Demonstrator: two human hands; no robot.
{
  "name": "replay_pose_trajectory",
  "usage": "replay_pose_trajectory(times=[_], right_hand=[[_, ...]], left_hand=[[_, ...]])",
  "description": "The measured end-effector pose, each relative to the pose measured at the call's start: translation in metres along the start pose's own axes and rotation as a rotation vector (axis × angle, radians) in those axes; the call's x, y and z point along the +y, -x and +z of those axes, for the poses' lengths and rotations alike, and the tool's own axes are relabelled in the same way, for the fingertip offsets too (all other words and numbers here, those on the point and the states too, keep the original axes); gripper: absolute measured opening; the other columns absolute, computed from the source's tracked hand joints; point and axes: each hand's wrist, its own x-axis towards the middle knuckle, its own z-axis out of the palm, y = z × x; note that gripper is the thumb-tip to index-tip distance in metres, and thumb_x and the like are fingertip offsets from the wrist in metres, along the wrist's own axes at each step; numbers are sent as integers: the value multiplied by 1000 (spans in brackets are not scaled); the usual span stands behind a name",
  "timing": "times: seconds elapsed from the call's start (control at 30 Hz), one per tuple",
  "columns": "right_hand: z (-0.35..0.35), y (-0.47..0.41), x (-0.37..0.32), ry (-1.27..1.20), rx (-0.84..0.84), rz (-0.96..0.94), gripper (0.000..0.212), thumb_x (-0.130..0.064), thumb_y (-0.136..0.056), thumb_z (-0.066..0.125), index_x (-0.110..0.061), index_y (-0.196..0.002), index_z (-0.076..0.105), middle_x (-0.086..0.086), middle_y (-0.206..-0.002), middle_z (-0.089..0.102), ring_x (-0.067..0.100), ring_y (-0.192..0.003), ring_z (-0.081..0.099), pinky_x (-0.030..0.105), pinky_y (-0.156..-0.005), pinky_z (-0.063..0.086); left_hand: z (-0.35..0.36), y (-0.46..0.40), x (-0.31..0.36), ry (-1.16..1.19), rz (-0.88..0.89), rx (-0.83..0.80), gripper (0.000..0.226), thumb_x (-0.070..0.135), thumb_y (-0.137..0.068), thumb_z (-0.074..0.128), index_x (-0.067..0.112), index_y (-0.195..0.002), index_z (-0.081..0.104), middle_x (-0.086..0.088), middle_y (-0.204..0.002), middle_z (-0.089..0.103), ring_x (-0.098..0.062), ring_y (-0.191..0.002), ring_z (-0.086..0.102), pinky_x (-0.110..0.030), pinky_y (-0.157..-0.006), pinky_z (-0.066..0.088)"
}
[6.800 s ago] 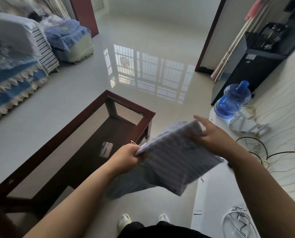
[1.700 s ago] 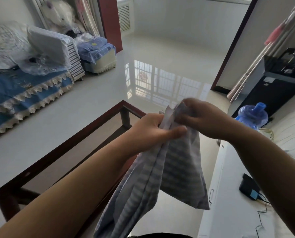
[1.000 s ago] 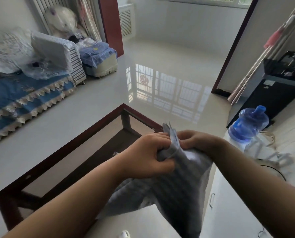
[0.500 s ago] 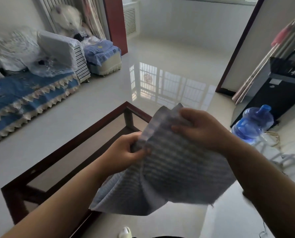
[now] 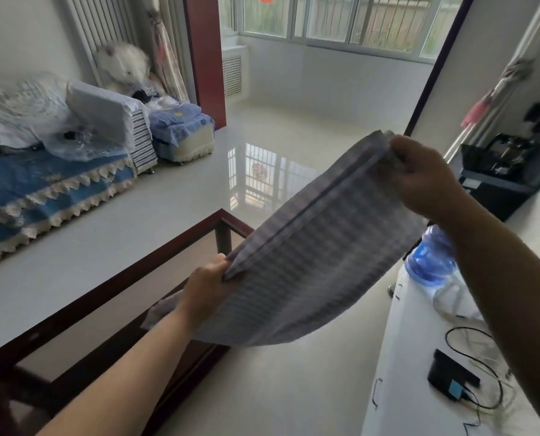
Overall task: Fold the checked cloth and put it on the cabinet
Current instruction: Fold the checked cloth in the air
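The checked cloth (image 5: 312,265), grey-blue with fine stripes, is stretched in the air between both hands, doubled over along its upper edge. My left hand (image 5: 205,284) pinches its lower left corner. My right hand (image 5: 425,177) grips the upper right corner, higher and farther away. The loose part of the cloth hangs below that edge. The white cabinet (image 5: 403,357) runs along the right, under my right forearm.
On the cabinet lie a small black box (image 5: 451,377) with thin cables, and a blue water bottle (image 5: 432,262) at its far end. A dark wood-framed glass coffee table (image 5: 130,269) stands to the left. A blue-covered sofa (image 5: 42,184) lines the left wall.
My hands have moved apart, the right one rising up and away, pulling the folded edge of the cloth taut. The view has tilted up toward the window.
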Motion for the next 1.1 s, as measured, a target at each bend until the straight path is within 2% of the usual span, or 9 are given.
replay_pose_trajectory(times=[0.1, 0.2, 0.3, 0.4, 0.6, 0.7, 0.87, 1.0, 1.1], right_hand=[[-16, 3, 32, -52, 31, 105, 9, -34, -88, 58, -37, -80, 63, -6, -81, 65, -3, -70, 58, 36, -74, 52], [-14, 16, 47, -161, -2, 195, 4, -24, -83, 66, -27, -85, 66, 8, -89, 68, 9, -78, 62, 43, -80, 52], [-8, 31, 61, -227, -33, 199, 12, -37, -73, 69, -41, -84, 67, -12, -78, 70, -3, -72, 61, 31, -76, 50], [-10, 45, 79, -246, -28, 229, 34, -39, -82, 69, -54, -106, 51, -2, -81, 70, 11, -77, 64, 34, -76, 50], [-6, 83, 116, -17, -276, 389, 37, -12, -87, 63, -45, -102, 54, 15, -86, 68, 36, -83, 66, 46, -78, 54], [-1, 91, 103, 304, -687, 544, 27, -19, -81, 72, -27, -105, 61, 3, -91, 66, 20, -86, 64, 27, -72, 50], [89, 88, 22, 458, -692, 255, 116, -67, -65, 69, -24, -150, 2, 5, -159, 10, 26, -142, 22, 45, -114, 27], [182, 81, 1, 255, -472, 302, 67, -37, -86, 59, -22, -142, 25, 9, -139, 46, 29, -115, 54, 45, -87, 50], [196, 88, 19, 319, -588, 387, 23, -19, -93, 46, -19, -114, 55, 4, -100, 63, 25, -79, 55, 32, -62, 42]], left_hand=[[-15, -12, 9, -160, 150, -30, 53, 56, -91, 44, 14, -122, 52, -9, -89, 71, -19, -66, 69, -30, -59, 60], [-31, -30, 14, -100, -94, -225, 93, 35, -83, 71, 35, -149, 4, -7, -91, 71, -17, -73, 69, -33, -69, 56], [-48, -51, 29, -19, -321, -436, 30, 36, -80, 71, 25, -108, 67, 4, -88, 71, -17, -87, 67, -30, -78, 49], [-59, -61, 40, -173, -370, -502, 19, 33, -84, 65, 30, -66, 64, 8, -75, 65, -9, -73, 60, -30, -77, 46], [-75, -76, 56, -322, -274, -505, 25, 27, -84, 65, 27, -59, 61, 12, -68, 62, -5, -66, 56, -22, -59, 40], [-76, -76, 70, -368, -214, -543, 15, 27, -83, 65, 25, -68, 68, 16, -69, 64, 2, -67, 56, -18, -58, 40], [-62, -75, 83, -427, -184, -558, 14, 21, -79, 64, 23, -87, 74, 7, -85, 72, -11, -81, 64, -25, -65, 47], [-56, -83, 88, -430, -184, -507, 33, 10, -76, 55, 28, -94, 76, 5, -96, 71, -15, -90, 63, -30, -79, 49], [-60, -81, 75, -345, -339, -395, 38, 4, -80, 47, 24, -94, 76, 3, -91, 67, -18, -84, 61, -28, -64, 51]])
